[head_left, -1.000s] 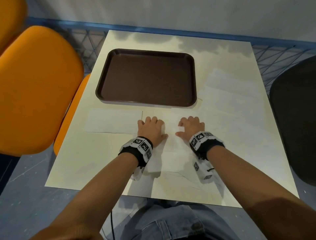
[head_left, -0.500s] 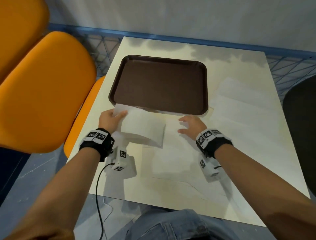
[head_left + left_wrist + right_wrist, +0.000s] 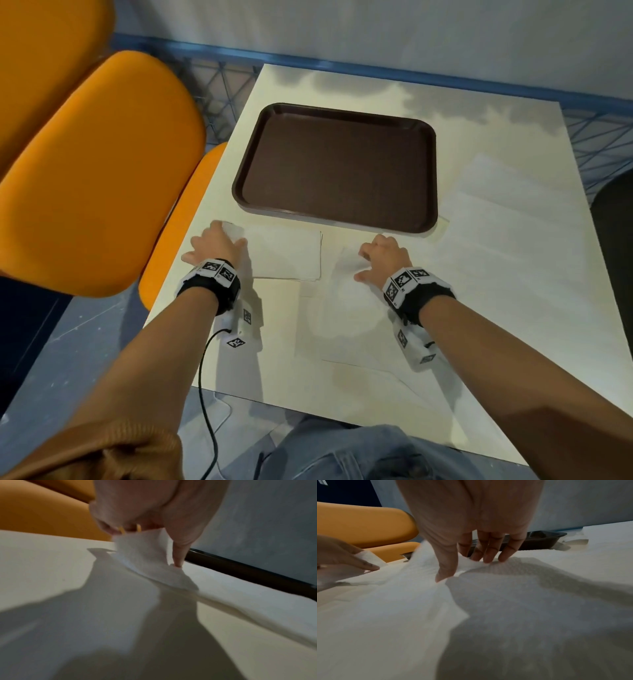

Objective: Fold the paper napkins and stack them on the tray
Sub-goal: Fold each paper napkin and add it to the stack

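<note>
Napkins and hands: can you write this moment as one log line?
left hand: pinches folded napkin corner | right hand: fingertips on flat napkin | tray: no napkins in it | stage: folding

Light falls from above and slightly behind the person, so soft grey shadows of both arms spread forward over the pale table [image 3: 513,308], with blotchy shade near its far edge. The head view is fairly sharp but bends at its edges. Both wrist views are dimmer, grainy and blurred, with dark shadow filling their lower halves.
</note>
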`<state>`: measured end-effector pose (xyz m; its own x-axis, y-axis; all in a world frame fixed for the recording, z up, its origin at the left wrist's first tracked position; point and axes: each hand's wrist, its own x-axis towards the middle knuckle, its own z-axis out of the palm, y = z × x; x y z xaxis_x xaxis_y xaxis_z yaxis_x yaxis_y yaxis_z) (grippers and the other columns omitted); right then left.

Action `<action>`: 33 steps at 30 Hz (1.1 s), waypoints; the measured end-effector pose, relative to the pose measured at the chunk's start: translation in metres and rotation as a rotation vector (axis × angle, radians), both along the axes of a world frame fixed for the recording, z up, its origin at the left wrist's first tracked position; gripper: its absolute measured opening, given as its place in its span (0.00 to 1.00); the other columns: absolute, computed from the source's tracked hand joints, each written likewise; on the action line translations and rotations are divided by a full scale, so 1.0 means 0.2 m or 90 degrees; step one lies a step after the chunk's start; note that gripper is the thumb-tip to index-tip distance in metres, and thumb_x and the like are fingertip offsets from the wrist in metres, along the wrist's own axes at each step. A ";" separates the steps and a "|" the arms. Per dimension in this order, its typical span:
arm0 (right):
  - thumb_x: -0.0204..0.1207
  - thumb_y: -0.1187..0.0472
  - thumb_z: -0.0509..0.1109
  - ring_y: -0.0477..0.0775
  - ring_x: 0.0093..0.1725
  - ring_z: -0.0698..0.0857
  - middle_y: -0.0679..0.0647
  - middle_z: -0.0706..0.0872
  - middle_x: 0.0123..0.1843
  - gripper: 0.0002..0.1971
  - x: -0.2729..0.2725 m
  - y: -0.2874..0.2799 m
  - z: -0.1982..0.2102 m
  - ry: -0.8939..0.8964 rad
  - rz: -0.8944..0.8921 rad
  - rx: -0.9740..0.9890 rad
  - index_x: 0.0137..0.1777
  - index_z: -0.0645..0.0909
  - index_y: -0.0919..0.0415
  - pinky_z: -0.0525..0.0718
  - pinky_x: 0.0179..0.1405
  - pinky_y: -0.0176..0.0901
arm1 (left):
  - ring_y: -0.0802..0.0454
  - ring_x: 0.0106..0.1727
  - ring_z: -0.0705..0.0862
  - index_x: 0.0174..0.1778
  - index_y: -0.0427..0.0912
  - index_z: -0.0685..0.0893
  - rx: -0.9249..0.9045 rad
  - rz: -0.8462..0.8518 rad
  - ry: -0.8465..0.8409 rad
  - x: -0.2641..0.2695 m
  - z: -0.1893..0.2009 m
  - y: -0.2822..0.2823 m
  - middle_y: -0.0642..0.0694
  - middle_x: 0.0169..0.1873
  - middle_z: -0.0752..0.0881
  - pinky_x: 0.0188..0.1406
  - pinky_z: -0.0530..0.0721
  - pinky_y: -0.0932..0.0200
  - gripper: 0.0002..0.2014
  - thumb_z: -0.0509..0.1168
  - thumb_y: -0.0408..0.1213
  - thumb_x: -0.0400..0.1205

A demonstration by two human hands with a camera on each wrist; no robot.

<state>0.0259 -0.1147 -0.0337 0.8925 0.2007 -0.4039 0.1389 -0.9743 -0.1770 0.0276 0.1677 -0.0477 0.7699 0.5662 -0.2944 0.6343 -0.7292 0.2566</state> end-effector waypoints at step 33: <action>0.75 0.37 0.63 0.48 0.64 0.79 0.46 0.81 0.65 0.26 -0.03 -0.13 0.26 0.198 -0.387 0.695 0.68 0.74 0.50 0.79 0.62 0.45 | 0.49 0.40 0.84 0.42 0.42 0.81 -0.887 -0.001 -0.216 -0.11 0.49 -0.60 0.48 0.35 0.86 0.49 0.82 0.51 0.09 0.57 0.29 0.83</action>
